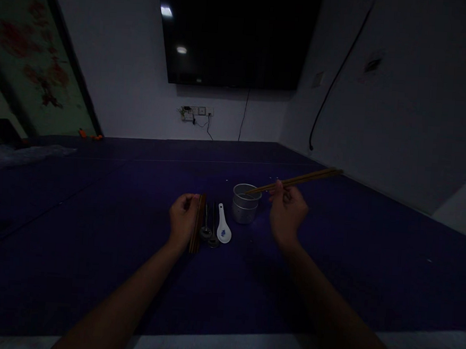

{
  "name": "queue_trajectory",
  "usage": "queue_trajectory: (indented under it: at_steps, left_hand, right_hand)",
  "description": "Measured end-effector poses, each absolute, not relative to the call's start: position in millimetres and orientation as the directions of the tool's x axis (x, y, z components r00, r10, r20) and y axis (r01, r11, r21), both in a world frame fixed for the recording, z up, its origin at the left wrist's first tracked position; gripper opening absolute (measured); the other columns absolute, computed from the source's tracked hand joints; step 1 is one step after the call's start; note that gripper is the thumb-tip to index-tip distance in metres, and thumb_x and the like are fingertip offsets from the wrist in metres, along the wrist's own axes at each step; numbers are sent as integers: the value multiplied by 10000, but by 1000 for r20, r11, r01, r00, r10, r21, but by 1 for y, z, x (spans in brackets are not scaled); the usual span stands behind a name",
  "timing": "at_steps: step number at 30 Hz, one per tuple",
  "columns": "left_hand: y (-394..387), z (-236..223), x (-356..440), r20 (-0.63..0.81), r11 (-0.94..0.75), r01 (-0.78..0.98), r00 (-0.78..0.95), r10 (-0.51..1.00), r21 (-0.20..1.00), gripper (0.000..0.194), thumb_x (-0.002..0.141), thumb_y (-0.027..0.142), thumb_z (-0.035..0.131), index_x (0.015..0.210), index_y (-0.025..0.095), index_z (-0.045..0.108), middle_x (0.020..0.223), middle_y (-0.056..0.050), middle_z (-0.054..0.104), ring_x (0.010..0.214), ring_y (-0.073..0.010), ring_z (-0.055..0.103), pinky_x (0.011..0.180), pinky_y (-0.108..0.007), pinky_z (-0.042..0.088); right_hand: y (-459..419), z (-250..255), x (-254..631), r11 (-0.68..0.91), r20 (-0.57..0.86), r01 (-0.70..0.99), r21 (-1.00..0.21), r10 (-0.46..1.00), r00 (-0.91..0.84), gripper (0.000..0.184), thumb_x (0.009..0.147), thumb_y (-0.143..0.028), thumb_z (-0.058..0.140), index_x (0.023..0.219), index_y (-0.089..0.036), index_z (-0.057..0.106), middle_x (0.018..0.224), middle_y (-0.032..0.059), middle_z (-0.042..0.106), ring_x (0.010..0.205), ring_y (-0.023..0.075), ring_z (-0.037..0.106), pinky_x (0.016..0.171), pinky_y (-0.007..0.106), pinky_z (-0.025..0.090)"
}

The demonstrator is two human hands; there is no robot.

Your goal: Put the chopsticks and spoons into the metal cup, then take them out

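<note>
In my right hand (288,213) is a pair of wooden chopsticks (312,176), held slanting, with their lower ends over the mouth of a metal cup (244,210). The cup stands upright on the purple surface. My left hand (184,219) is closed at the upper part of a bunch of wooden chopsticks (195,241) lying on the surface; the fingertips are partly hidden. Just right of that bunch lie two metal spoons, one (205,232) beside the other (213,241). A white ceramic spoon (223,232) with a blue mark rests between them and the cup.
The purple surface (110,272) has a pale front edge (205,345). A dark television (242,37) hangs on the back wall above sockets (197,111) with cables. Crumpled clear plastic (19,157) and small orange items (90,135) are at the left.
</note>
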State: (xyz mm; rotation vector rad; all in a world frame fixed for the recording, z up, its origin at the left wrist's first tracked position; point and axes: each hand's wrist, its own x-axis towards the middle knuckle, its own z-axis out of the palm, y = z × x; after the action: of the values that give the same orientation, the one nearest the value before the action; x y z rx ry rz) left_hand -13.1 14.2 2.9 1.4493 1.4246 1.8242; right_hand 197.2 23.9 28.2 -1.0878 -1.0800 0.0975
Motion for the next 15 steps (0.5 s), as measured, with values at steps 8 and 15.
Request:
queue_trajectory:
  at_steps: [8, 15]
  left_hand:
    - [17, -3, -12, 495, -396, 343, -276, 824, 852, 195, 784, 314, 517, 836, 165, 631, 805, -36, 657, 759, -155, 604, 704, -259, 448]
    - [20, -5, -14, 489, -394, 336, -271, 829, 855, 195, 779, 302, 513, 848, 167, 635, 810, -43, 665, 763, -162, 612, 697, -263, 454]
  right_hand:
    - [26, 25, 198, 418, 769, 689, -593, 546, 332, 356, 856, -443, 443, 641, -181, 553, 622, 23, 565, 583, 149, 494, 570, 274, 338]
    - [31, 22, 202, 390, 790, 751, -532, 549, 274, 335, 849, -392, 461, 591, -188, 523, 603, 15, 506, 590, 152, 458, 572, 284, 312]
